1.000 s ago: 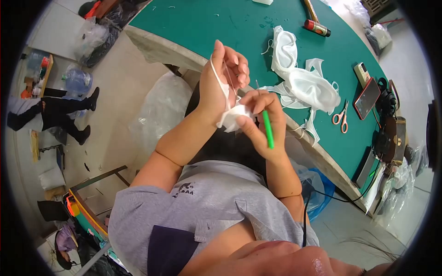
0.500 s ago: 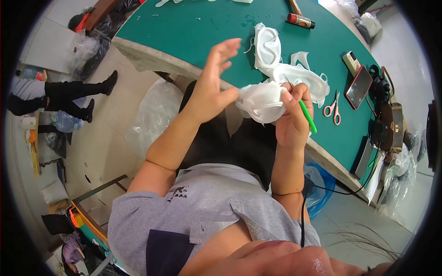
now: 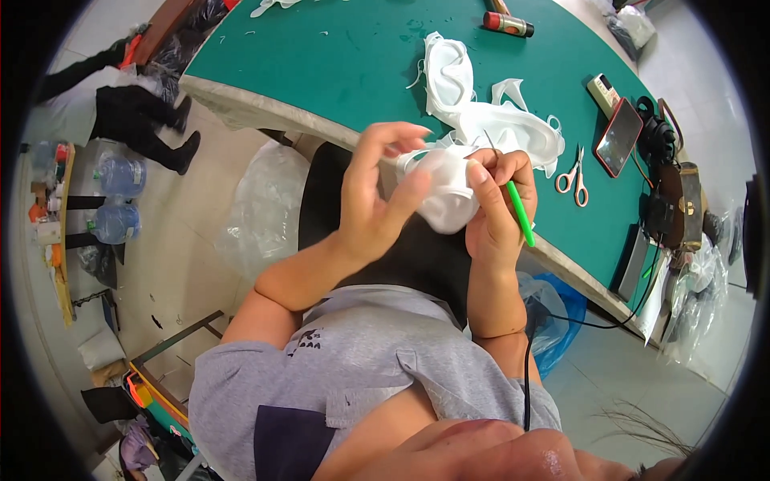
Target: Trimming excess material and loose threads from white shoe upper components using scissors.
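Note:
My right hand (image 3: 501,200) is closed on a soft white moulded piece (image 3: 451,196) with rounded hollows. It also grips a green-handled tool (image 3: 520,213) whose thin metal tip points up and away; the tip's exact kind is not clear. Beside the piece, my left hand (image 3: 377,188) has its fingers curved and apart. The left thumb, slightly blurred, lies in front of the piece's left side; whether it touches cannot be seen. Just beyond, on the green table (image 3: 337,72), lie similar white mask-shaped pieces, one upright (image 3: 447,74) and one sideways (image 3: 521,136).
Pink-handled scissors (image 3: 572,178), a red-edged phone (image 3: 618,138) and a brown bag (image 3: 687,207) are on the right. A red-and-black cylinder (image 3: 508,24) lies at the back. A person in black trousers (image 3: 140,120) stands at left, near large water bottles (image 3: 116,223).
My left hand has come in over the white piece, its thumb now in front of it. The piece has turned in my right hand. At left, the other person has moved closer.

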`<action>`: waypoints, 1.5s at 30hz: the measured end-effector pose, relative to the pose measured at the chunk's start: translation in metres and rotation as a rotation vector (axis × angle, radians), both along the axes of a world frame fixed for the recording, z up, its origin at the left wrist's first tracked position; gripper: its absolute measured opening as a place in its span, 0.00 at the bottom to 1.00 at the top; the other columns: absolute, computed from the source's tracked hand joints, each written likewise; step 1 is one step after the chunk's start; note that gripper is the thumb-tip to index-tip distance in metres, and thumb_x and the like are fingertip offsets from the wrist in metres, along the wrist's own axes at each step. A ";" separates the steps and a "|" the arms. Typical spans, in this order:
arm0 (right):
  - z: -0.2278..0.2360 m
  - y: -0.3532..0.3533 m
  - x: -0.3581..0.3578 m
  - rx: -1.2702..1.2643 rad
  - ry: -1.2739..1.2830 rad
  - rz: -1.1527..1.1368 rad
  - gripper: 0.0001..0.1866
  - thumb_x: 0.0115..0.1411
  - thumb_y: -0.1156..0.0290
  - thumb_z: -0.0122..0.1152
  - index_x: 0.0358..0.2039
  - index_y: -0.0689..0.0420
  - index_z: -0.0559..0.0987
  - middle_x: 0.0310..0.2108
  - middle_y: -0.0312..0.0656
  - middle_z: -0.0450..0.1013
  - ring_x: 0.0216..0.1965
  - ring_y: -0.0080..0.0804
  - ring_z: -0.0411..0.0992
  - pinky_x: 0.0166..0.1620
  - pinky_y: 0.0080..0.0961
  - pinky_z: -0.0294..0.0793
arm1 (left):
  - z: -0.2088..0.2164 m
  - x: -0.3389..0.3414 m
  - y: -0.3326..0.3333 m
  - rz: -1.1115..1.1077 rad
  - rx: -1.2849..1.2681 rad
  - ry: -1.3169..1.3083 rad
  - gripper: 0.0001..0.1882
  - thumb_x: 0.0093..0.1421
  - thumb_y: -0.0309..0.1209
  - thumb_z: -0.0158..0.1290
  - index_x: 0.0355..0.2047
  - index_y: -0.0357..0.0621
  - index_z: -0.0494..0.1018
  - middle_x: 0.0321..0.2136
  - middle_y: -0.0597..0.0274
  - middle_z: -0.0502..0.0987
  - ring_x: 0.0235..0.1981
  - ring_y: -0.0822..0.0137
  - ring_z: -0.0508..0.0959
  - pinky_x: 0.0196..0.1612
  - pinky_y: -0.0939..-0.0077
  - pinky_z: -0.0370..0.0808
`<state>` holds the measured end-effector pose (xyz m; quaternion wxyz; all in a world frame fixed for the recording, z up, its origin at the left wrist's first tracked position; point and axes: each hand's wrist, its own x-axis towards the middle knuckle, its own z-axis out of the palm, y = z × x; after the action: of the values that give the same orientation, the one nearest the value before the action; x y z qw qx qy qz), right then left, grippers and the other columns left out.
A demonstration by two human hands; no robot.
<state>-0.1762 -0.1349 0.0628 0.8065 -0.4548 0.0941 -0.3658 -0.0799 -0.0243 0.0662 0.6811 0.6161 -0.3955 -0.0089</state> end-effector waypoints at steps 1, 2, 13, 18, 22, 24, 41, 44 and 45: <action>0.001 0.001 0.000 -0.012 0.007 0.012 0.12 0.54 0.82 0.57 0.27 0.53 0.63 0.31 0.40 0.69 0.31 0.20 0.62 0.39 0.15 0.60 | -0.009 0.003 -0.002 -0.158 -0.007 0.201 0.11 0.58 0.30 0.54 0.37 0.36 0.71 0.30 0.64 0.73 0.32 0.77 0.70 0.39 0.83 0.66; 0.002 0.002 0.000 -0.024 0.013 0.023 0.12 0.54 0.82 0.57 0.27 0.53 0.63 0.30 0.40 0.69 0.31 0.20 0.61 0.38 0.15 0.59 | -0.008 0.001 -0.001 -0.152 -0.005 0.199 0.11 0.58 0.30 0.54 0.37 0.36 0.71 0.30 0.64 0.73 0.32 0.77 0.70 0.39 0.83 0.66; -0.003 0.002 0.001 -0.036 -0.023 -0.012 0.14 0.53 0.85 0.58 0.27 0.53 0.63 0.30 0.40 0.71 0.31 0.20 0.64 0.39 0.17 0.63 | -0.007 -0.007 -0.003 -0.236 -0.136 0.501 0.06 0.60 0.27 0.53 0.31 0.36 0.72 0.28 0.67 0.74 0.31 0.80 0.70 0.36 0.85 0.67; -0.003 0.002 0.004 -0.003 -0.031 -0.022 0.14 0.53 0.85 0.57 0.27 0.53 0.63 0.29 0.39 0.71 0.31 0.20 0.65 0.39 0.16 0.63 | -0.004 -0.005 -0.002 -0.258 -0.113 0.508 0.05 0.60 0.26 0.52 0.32 0.37 0.71 0.28 0.67 0.73 0.32 0.81 0.70 0.36 0.85 0.67; -0.008 -0.006 0.003 -0.109 0.027 -0.050 0.12 0.54 0.83 0.58 0.28 0.55 0.63 0.32 0.41 0.72 0.33 0.20 0.66 0.40 0.16 0.64 | 0.006 0.008 -0.001 -0.425 0.100 0.533 0.06 0.59 0.25 0.53 0.35 0.39 0.67 0.29 0.69 0.72 0.32 0.81 0.70 0.36 0.85 0.68; -0.008 -0.012 0.000 -0.253 0.149 -0.148 0.09 0.57 0.80 0.57 0.29 0.57 0.64 0.36 0.45 0.73 0.35 0.21 0.67 0.40 0.17 0.66 | 0.008 0.033 -0.005 -0.484 0.104 0.492 0.08 0.57 0.24 0.54 0.35 0.41 0.66 0.30 0.72 0.71 0.32 0.82 0.70 0.36 0.87 0.68; -0.019 -0.068 -0.010 -1.233 0.757 -0.557 0.15 0.51 0.81 0.57 0.41 0.61 0.70 0.38 0.43 0.71 0.44 0.38 0.67 0.49 0.29 0.66 | -0.045 0.131 -0.038 0.111 0.416 -0.068 0.13 0.53 0.31 0.55 0.38 0.40 0.72 0.38 0.57 0.73 0.39 0.63 0.73 0.43 0.69 0.70; -0.021 -0.082 -0.001 -1.303 0.762 -0.526 0.20 0.47 0.85 0.57 0.43 0.58 0.72 0.36 0.41 0.70 0.49 0.42 0.65 0.52 0.33 0.63 | -0.050 0.094 -0.038 0.079 0.515 -0.109 0.13 0.54 0.33 0.55 0.38 0.40 0.72 0.35 0.57 0.73 0.37 0.61 0.73 0.41 0.69 0.70; -0.027 -0.087 0.003 -1.403 0.788 -0.506 0.21 0.46 0.86 0.56 0.43 0.58 0.72 0.36 0.41 0.70 0.48 0.43 0.65 0.52 0.35 0.63 | -0.051 0.090 -0.040 0.068 0.545 -0.121 0.13 0.55 0.33 0.54 0.38 0.40 0.72 0.34 0.57 0.72 0.36 0.60 0.73 0.40 0.69 0.70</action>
<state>-0.1734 -0.2214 0.0356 0.1390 -0.9100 0.2185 -0.3237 0.0098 -0.0639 0.0151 0.4655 0.7887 -0.3977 -0.0553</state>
